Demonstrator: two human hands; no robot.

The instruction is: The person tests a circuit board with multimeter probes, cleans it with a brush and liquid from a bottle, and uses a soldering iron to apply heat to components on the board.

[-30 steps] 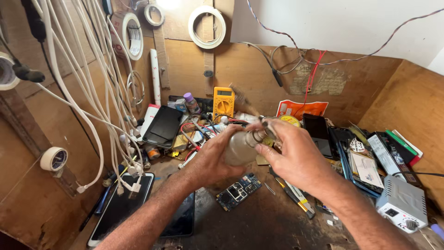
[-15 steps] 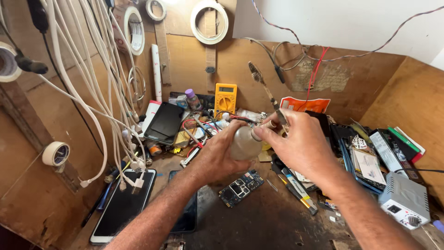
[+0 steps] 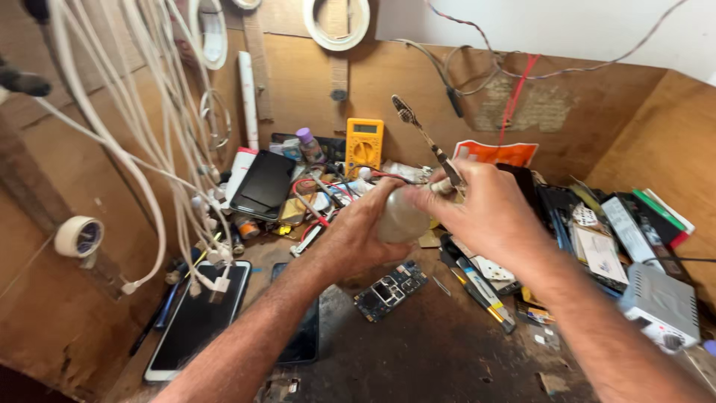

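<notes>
You are working over a crowded counter (image 3: 447, 351), bare only at its near edge. Your left hand (image 3: 365, 231) is gripping a small cloudy bottle (image 3: 399, 216) above a circuit board (image 3: 390, 289); your right hand (image 3: 485, 213) is pinching a brush (image 3: 425, 138) at its mouth.

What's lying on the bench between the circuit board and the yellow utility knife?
In the head view, a small thin metal piece lies between the circuit board and the utility knife; otherwise that stretch is bare dark benchtop.
</notes>
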